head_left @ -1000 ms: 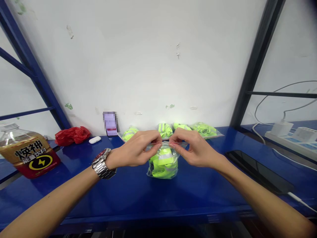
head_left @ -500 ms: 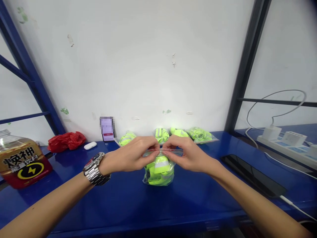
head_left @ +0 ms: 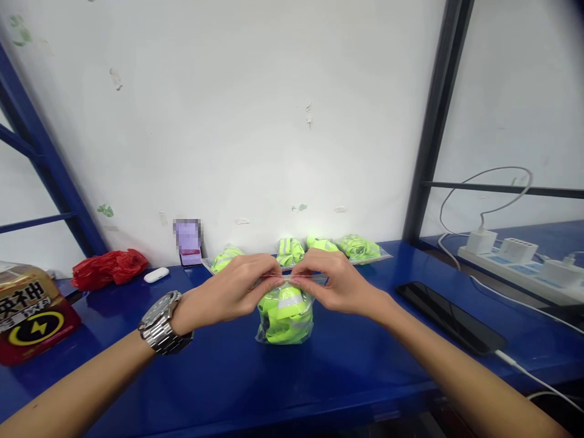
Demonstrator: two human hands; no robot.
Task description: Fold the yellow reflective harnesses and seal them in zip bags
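A clear zip bag with a folded neon-yellow reflective garment inside stands upright on the blue table. My left hand pinches its top edge between thumb and fingers. Close beside it, my right hand pinches the same edge, the two thumbs almost meeting near the middle of the seal. A steel watch is on my left wrist. Behind my hands, several similar bags of yellow reflective fabric lie along the wall, partly covered by my fingers.
At left are a large drink bottle, a red plastic bag, a white earbud case and a propped phone. On the right lie a black phone on a cable and a power strip with chargers.
The whole view has shifted, so most things appear a little further left. Both hands still pinch the top of the bag, with thumbs slightly closer together.
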